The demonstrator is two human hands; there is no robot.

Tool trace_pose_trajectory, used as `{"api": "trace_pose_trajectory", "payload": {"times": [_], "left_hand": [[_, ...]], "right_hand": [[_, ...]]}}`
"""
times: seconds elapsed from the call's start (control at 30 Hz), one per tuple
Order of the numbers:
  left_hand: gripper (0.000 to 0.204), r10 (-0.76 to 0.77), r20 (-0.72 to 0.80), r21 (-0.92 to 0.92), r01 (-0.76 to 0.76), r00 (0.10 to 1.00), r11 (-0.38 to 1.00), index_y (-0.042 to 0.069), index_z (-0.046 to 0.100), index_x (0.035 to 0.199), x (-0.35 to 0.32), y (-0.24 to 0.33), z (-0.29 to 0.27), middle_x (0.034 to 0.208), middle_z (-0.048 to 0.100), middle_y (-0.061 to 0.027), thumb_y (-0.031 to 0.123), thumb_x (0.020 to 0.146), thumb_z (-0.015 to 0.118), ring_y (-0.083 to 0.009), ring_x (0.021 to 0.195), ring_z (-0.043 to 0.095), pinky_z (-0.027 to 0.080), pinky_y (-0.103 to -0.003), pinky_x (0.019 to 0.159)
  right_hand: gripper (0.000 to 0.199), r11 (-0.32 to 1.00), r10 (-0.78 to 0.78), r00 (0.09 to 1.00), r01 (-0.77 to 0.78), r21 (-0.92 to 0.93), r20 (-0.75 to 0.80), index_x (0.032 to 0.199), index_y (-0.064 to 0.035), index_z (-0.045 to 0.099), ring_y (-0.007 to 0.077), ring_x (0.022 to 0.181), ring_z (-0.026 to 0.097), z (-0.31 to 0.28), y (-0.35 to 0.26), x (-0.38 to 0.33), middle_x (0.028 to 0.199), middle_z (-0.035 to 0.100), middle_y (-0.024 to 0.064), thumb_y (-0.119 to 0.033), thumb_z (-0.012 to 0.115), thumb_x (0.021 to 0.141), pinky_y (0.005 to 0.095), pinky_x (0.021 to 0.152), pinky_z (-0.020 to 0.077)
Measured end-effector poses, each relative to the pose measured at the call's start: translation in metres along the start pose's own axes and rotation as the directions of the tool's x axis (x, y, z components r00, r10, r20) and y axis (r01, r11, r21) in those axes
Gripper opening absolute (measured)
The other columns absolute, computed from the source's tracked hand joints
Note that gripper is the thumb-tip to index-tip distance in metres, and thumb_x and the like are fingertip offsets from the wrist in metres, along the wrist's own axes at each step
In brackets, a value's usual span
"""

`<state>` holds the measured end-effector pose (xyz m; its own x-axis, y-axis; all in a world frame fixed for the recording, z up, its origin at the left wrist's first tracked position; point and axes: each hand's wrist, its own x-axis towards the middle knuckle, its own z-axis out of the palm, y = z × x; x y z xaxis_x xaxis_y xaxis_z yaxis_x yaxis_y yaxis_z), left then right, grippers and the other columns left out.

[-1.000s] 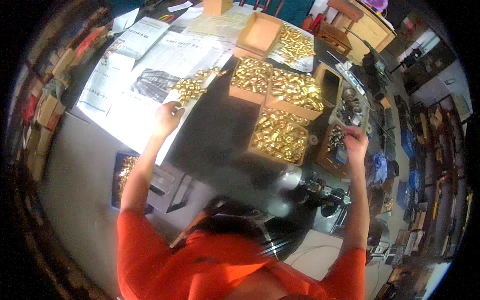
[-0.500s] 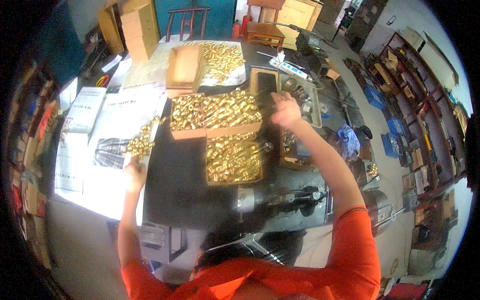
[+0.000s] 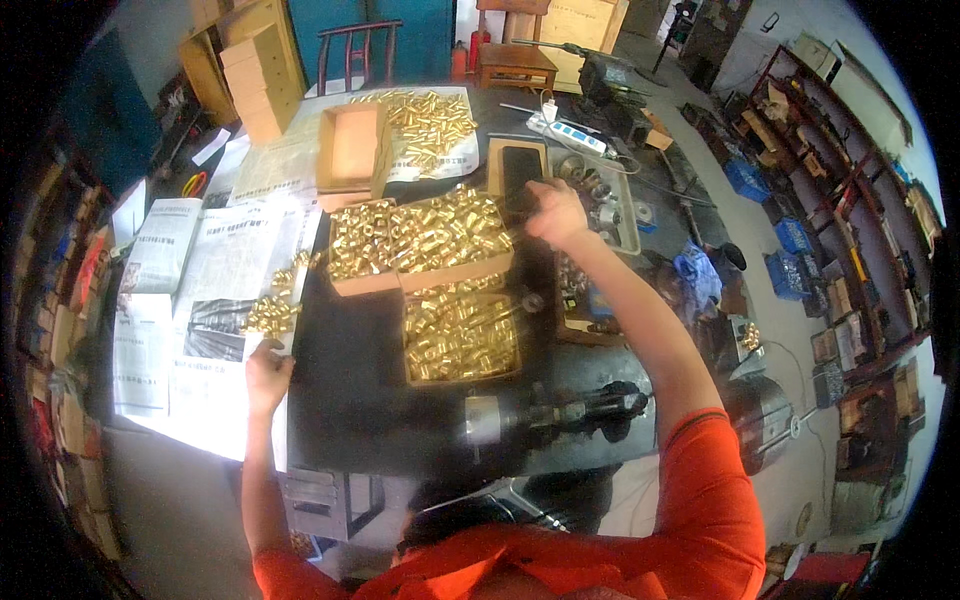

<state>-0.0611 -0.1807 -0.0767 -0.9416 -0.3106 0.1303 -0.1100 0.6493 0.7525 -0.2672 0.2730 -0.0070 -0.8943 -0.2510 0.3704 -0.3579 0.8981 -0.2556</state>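
The right hand [image 3: 556, 212] is closed, reaching past the cardboard boxes of brass fittings [image 3: 420, 237]; whether its grip encloses anything cannot be told. The left hand [image 3: 265, 375], fingers curled, rests on the newspaper [image 3: 215, 280] just below a loose heap of fittings [image 3: 270, 315]. Judgement: lift pieces clear of the box walls. An empty tan carton [image 3: 352, 148] stands farther back on the worktop [image 3: 350, 390].

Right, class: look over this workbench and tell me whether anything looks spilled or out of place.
Yes. Loose brass fittings lie in a small heap on the newspaper, outside the cardboard boxes, close to the left hand. A second loose pile sits on paper at the far end, beside an empty box.
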Motion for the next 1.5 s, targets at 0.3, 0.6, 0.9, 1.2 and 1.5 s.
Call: {"api": "trace_pose_trajectory", "payload": {"times": [0.3,0.6,0.9,1.2,1.5], "left_hand": [[0.019,0.187,0.345,-0.745,0.148,0.920,0.651,-0.003,0.056,0.092,-0.072,0.111,0.029,0.082,0.061,-0.0120,-0.007,0.073,0.058,-0.0196,0.072,0.060,0.050,-0.029,0.067],[0.016,0.336,0.496,-0.750,0.201,0.800,0.630,-0.007,0.059,0.091,-0.108,0.176,0.066,0.078,0.061,-0.0112,0.000,0.077,0.060,-0.0163,0.064,0.059,0.049,-0.027,0.060],[0.016,0.338,0.485,-0.793,0.242,0.807,0.559,-0.009,0.057,0.089,-0.109,0.176,0.066,0.075,0.062,-0.0146,0.001,0.077,0.060,-0.0208,0.060,0.061,0.051,-0.030,0.058],[0.017,0.404,0.466,-0.789,0.164,0.787,0.592,-0.007,0.058,0.090,-0.106,0.182,0.064,0.081,0.062,-0.0117,-0.010,0.073,0.059,-0.0171,0.070,0.061,0.051,-0.027,0.066],[0.017,0.380,0.435,-0.668,0.010,0.816,0.744,-0.003,0.061,0.091,-0.105,0.175,0.066,0.084,0.063,-0.0087,-0.001,0.074,0.064,-0.0132,0.077,0.060,0.049,-0.025,0.069]], "right_hand": [[0.032,0.710,0.157,0.988,-0.111,0.695,-0.002,0.090,0.0018,0.062,0.0152,0.078,0.059,-0.059,0.037,-0.156,0.082,0.064,0.0117,-0.008,0.056,0.061,0.0273,0.072,0.0458],[0.028,0.220,0.692,0.688,-0.490,0.843,0.220,0.091,0.0047,0.062,0.0116,0.057,0.045,-0.049,0.018,-0.299,0.069,0.056,0.0049,-0.007,0.049,0.070,0.0243,0.052,0.0365],[0.026,-0.228,0.837,0.496,-0.063,0.972,0.229,0.094,0.0001,0.057,0.0145,0.067,0.047,-0.016,0.011,-0.299,0.085,0.057,0.0061,-0.019,0.041,0.084,0.0269,0.067,0.0396],[0.018,-0.245,0.740,0.624,-0.098,0.965,0.251,0.079,-0.0023,0.054,0.0083,0.045,0.028,-0.060,-0.014,-0.335,0.055,0.035,-0.0026,-0.018,0.047,0.083,0.0244,0.040,0.0219],[0.016,-0.222,0.585,0.809,0.092,0.971,0.057,0.076,-0.0046,0.051,0.0065,0.044,0.027,-0.115,-0.010,-0.252,0.057,0.033,-0.0030,-0.019,0.048,0.080,0.0199,0.038,0.0199]]}}
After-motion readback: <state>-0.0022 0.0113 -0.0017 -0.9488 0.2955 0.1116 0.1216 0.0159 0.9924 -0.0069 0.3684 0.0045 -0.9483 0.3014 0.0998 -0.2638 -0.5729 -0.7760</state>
